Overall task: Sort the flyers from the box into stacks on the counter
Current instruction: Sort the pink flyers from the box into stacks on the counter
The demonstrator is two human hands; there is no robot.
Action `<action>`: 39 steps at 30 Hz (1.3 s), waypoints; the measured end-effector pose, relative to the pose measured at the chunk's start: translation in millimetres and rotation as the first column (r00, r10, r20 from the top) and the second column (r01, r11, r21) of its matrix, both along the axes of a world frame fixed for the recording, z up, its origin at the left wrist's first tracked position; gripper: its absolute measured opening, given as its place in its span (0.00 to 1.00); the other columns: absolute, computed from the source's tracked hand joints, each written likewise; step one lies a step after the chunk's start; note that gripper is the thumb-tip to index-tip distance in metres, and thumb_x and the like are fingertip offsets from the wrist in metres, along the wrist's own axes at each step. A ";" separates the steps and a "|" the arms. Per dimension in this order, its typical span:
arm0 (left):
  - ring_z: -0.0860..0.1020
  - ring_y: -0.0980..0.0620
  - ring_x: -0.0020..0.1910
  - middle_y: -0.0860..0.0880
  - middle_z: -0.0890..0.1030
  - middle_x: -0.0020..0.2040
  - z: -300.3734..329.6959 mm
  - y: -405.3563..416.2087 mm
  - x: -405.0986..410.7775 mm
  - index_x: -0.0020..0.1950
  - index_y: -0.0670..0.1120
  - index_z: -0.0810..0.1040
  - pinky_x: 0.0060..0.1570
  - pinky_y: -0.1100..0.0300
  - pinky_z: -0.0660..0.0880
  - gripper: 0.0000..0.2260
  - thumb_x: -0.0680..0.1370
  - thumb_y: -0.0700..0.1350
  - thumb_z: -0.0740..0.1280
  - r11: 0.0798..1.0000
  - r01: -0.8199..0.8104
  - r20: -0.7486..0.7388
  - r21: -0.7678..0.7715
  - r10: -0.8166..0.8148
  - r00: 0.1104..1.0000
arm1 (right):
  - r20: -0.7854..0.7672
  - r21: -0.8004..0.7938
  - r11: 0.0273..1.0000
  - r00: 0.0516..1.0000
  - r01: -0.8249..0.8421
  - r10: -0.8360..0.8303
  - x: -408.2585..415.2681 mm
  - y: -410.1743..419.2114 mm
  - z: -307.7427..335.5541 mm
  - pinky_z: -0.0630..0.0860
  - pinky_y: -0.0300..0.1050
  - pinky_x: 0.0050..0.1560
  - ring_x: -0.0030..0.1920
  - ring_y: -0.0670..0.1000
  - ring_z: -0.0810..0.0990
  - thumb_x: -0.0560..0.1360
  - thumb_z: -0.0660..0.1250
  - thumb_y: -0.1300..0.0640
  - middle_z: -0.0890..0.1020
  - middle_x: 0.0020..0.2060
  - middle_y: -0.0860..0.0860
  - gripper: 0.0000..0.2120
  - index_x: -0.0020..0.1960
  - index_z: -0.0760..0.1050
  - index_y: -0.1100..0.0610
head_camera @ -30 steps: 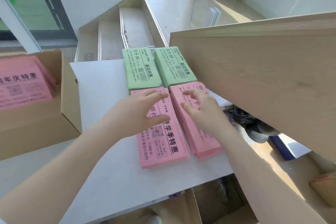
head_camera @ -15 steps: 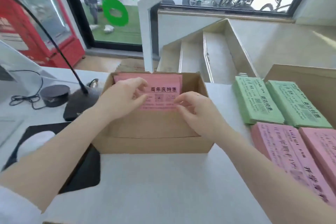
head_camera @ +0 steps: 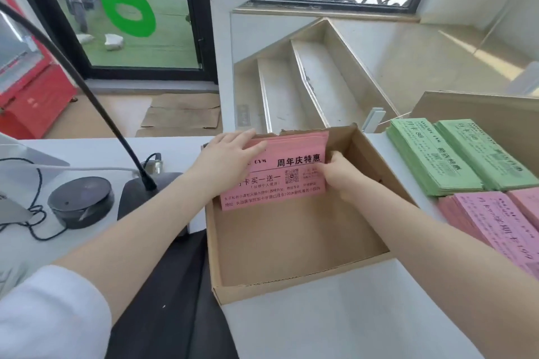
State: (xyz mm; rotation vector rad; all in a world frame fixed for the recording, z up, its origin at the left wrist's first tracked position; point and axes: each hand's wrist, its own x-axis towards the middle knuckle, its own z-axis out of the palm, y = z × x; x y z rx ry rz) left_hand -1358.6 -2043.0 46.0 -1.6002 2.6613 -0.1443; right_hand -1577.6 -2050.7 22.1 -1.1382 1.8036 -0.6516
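Head view: gripping the pink flyers (head_camera: 280, 172) at both ends inside the cardboard box (head_camera: 294, 245), at its far wall, the sheets standing tilted toward the near side. Left hand (head_camera: 224, 163) laid over the stack's left end, fingers (head_camera: 248, 140) spread across the top edge; right hand (head_camera: 338, 175) clamped on the right end, fingers tucked behind the sheets. Best done by squaring the bundle against the far wall, pinching evenly at both ends, then lifting straight up clear of the rim before swinging right toward the worktop (head_camera: 364, 315). There, two green stacks (head_camera: 431, 160) side by side at the far right and pink stacks (head_camera: 495, 227) nearer, just below them. Hidden: right fingertips behind the paper, so depth of hold impossible to tell; thickness of the bundle unclear; rightmost stacks cut off by the frame edge; small print on the flyers too blurred to read.
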 end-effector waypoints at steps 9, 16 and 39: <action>0.56 0.44 0.72 0.45 0.52 0.76 -10.0 -6.0 -1.7 0.76 0.50 0.52 0.70 0.50 0.53 0.28 0.78 0.44 0.59 0.997 -0.015 0.070 -0.069 0.020 0.997 | -0.098 0.010 0.999 0.995 0.035 -0.034 -6.0 5.6 -8.7 0.74 0.44 0.49 0.53 0.55 0.78 0.76 0.60 0.64 0.76 0.61 0.61 0.11 0.56 0.76 0.62; 0.55 0.44 0.73 0.44 0.51 0.76 -10.8 -4.5 -2.4 0.76 0.50 0.51 0.71 0.50 0.52 0.32 0.77 0.53 0.63 0.998 -0.004 0.084 -0.069 0.010 0.996 | 0.058 -0.094 0.992 0.994 -0.088 0.094 -1.3 23.4 3.0 0.75 0.39 0.45 0.45 0.49 0.80 0.73 0.67 0.66 0.81 0.54 0.55 0.10 0.52 0.78 0.56; 0.82 0.57 0.45 0.56 0.84 0.43 37.7 199.1 -81.3 0.57 0.47 0.74 0.45 0.57 0.79 0.21 0.66 0.35 0.70 0.863 0.178 -0.881 0.472 0.465 0.083 | 0.454 -0.600 0.765 0.689 -0.234 0.566 -137.7 183.7 47.4 0.77 0.44 0.49 0.48 0.51 0.82 0.66 0.74 0.48 0.85 0.45 0.51 0.14 0.48 0.83 0.54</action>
